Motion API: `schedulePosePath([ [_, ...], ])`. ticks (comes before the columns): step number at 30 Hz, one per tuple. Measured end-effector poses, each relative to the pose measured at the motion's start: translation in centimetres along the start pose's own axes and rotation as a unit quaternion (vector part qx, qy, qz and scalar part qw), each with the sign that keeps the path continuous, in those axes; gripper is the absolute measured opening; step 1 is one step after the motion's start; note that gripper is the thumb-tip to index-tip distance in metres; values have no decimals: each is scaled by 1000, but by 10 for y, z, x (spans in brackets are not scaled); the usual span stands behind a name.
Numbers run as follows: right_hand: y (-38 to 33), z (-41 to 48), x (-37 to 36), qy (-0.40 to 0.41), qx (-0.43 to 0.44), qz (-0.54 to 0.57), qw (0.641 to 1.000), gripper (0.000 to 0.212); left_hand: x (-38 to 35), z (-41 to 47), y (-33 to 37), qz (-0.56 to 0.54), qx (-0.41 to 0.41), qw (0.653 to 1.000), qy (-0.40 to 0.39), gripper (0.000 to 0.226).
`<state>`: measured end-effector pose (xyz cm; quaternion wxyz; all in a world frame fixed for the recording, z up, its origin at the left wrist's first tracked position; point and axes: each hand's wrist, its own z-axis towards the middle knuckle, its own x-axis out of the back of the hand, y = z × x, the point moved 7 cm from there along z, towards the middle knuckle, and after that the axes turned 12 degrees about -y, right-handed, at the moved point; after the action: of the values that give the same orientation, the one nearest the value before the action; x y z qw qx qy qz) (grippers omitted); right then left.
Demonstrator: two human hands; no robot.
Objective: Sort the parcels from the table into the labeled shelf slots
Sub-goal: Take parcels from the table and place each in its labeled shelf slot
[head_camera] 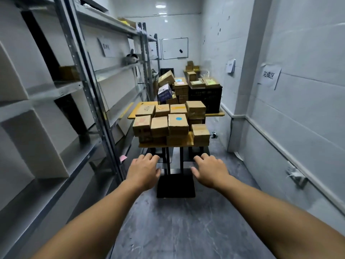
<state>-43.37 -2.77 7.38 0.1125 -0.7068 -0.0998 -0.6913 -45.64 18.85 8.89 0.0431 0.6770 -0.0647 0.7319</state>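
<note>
Several brown cardboard parcels are stacked on a small wooden table (190, 142) ahead of me. One parcel (178, 122) carries a blue round sticker, another (141, 122) a pink mark. My left hand (144, 170) and my right hand (210, 171) reach forward side by side, palms down, fingers relaxed, both empty and short of the table's near edge. Along the left runs a grey metal shelf rack (82, 75) with white dividers forming slots; a paper label (105, 47) hangs on its back panel.
A second table (222, 114) behind holds more boxes and a black crate (205, 98). A white wall with a paper sign (268, 75) closes the right side. The table's black base (175, 185) stands on the grey floor between my hands.
</note>
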Motion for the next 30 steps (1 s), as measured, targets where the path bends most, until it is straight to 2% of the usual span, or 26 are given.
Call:
schedulePosePath([
  [9,52,108,-24,-19,-40,21,999,45,-22,133,0,-34,-44,998,-6,39],
  [20,125,278,-39,-25,6,30,999,44,-57,307,-7,-41,-41,998,-30,43],
  [24,142,345,-42,-6,37,56,998,40,-70,360,-17,-63,-7,998,-30,44],
  [27,141,381,-58,-36,58,90,994,35,-82,383,-25,-69,13,996,-46,45],
  [30,139,411,-70,-57,67,109,990,41,-94,409,-39,-75,36,996,-42,46],
])
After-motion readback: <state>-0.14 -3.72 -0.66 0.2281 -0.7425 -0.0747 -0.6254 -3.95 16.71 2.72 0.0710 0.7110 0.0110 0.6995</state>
